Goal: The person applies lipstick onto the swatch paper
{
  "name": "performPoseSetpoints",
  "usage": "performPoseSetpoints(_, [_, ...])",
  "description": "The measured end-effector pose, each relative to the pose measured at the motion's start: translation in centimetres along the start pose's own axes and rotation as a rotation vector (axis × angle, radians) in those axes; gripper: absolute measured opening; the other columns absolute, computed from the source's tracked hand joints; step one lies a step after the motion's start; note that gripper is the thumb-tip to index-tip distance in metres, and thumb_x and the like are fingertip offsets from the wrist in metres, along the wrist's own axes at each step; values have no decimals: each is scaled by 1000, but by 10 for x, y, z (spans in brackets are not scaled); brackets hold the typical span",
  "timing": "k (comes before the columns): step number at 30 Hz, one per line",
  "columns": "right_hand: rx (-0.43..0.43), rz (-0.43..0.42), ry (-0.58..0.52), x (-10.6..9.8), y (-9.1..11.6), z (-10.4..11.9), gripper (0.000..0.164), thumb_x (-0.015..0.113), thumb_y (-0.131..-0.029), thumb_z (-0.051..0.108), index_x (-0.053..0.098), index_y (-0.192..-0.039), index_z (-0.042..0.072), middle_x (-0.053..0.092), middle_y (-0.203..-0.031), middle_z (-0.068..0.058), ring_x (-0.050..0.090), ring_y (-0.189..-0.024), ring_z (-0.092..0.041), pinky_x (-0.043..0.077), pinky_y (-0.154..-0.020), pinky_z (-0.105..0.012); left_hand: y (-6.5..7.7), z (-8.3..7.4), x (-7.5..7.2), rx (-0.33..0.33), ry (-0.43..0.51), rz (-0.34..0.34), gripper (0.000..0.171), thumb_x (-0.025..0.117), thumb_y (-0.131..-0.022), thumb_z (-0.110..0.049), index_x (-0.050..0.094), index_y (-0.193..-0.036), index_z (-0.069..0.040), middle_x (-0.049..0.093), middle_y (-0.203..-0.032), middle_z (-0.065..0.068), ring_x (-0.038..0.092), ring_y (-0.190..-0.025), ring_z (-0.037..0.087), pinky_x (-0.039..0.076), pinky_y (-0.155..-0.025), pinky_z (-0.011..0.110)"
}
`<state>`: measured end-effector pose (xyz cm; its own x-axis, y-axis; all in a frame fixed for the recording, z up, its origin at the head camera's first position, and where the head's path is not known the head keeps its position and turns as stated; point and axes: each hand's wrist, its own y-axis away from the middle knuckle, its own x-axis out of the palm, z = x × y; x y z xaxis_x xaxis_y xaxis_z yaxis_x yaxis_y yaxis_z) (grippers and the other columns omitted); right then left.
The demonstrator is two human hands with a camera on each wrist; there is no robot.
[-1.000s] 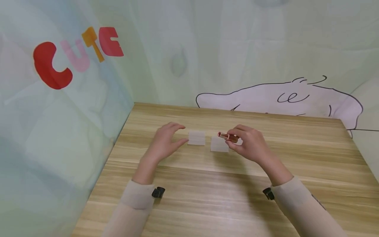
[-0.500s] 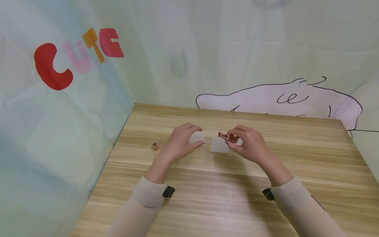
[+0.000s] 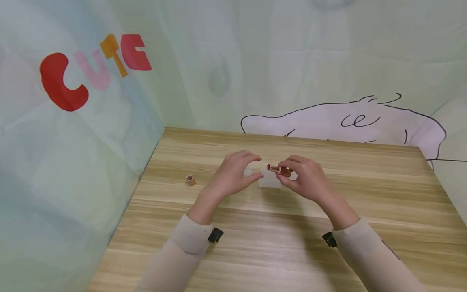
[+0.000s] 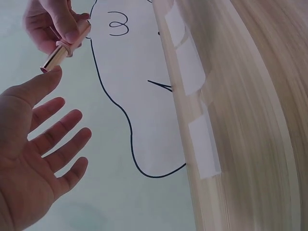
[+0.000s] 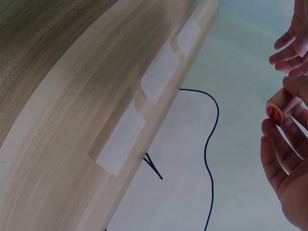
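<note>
While right fingers (image 3: 293,164) pinch a coppery tube (image 4: 56,56), left fingers (image 4: 57,130) spread apart, open-ended cap (image 3: 191,182) on table (image 3: 226,247), insides unclear.

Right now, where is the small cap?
In the head view, the small cap sits on the table, between the left hand and the table's left edge, apart from both.

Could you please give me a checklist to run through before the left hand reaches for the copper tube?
1. Right hand gripping the copper tube: ok.
2. Left hand free: ok, holding nothing, thumb and fingers apart.
3. Copper cap off the tube: ok, on the table left of the hands.
4. Tube's open end towards the left hand: ok.
5. Contents inside that end: cannot tell, too small.
6. White paper fastened down: cannot tell.
</note>
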<state>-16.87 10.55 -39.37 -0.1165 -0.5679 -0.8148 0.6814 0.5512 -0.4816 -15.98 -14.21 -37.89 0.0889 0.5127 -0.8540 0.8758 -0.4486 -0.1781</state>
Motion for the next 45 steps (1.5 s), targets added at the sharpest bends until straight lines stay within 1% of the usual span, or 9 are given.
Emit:
performPoseSetpoints(7, [-7, -9, -2, 0, -1, 2, 17, 85, -81, 17, 76, -93, 10, 69, -84, 2, 63, -69, -9, 51, -57, -30, -4, -7, 3, 34, 24, -6, 45, 75, -93, -36, 66, -130, -12, 66, -128, 2, 60, -122, 21, 42, -106, 46])
performPoseSetpoints(15, [-10, -1, 12, 2, -1, 2, 16, 85, -81, 17, 76, -93, 10, 70, -84, 1, 62, -68, -9, 50, -56, -30, -6, -10, 6, 35, 37, -2, 44, 74, -94, -36, 67, -129, -11, 67, -126, 3, 61, -120, 21, 43, -104, 45])
performPoseSetpoints(26, [-18, 6, 12, 2, -2, 4, 17, 84, -82, 18, 76, -94, 10, 70, -85, 1, 63, -69, -9, 51, -57, -30, -7, -14, 6, 47, 22, 19, 43, 74, -94, -37, 68, -127, -11, 68, -123, 3, 62, -117, 21, 43, -103, 44])
performPoseSetpoints(32, [-38, 9, 15, 3, -3, 5, 17, 85, -82, 19, 76, -94, 10, 69, -85, 2, 62, -69, -9, 51, -57, -30, -7, -15, 7, 49, 21, 20, 41, 74, -93, -38, 69, -124, -11, 68, -120, 1, 62, -114, 20, 44, -101, 44])
performPoseSetpoints(35, [-46, 12, 19, 3, -3, 6, 17, 84, -82, 19, 76, -94, 10, 69, -84, 2, 62, -69, -9, 51, -57, -31, -8, -15, 8, 63, 15, 15, 39, 74, -93, -39, 70, -121, -12, 69, -116, -1, 63, -110, 17, 44, -100, 43])
performPoseSetpoints(40, [-50, 31, 30, 3, -4, 8, 19, 84, -82, 19, 76, -96, 10, 69, -87, 1, 64, -71, -10, 53, -58, -33, -8, -15, 9, 83, 16, 10, 35, 74, -93, -40, 73, -113, -12, 69, -101, -5, 63, -94, 11, 46, -95, 41])
performPoseSetpoints(45, [-57, 39, 46, 4, -6, 10, 21, 85, -81, 19, 76, -98, 9, 71, -90, 0, 66, -74, -12, 55, -60, -35, -6, -15, 9, 85, 16, 3, 29, 73, -94, -41, 75, -106, -15, 69, -96, -7, 62, -90, 9, 45, -96, 40])
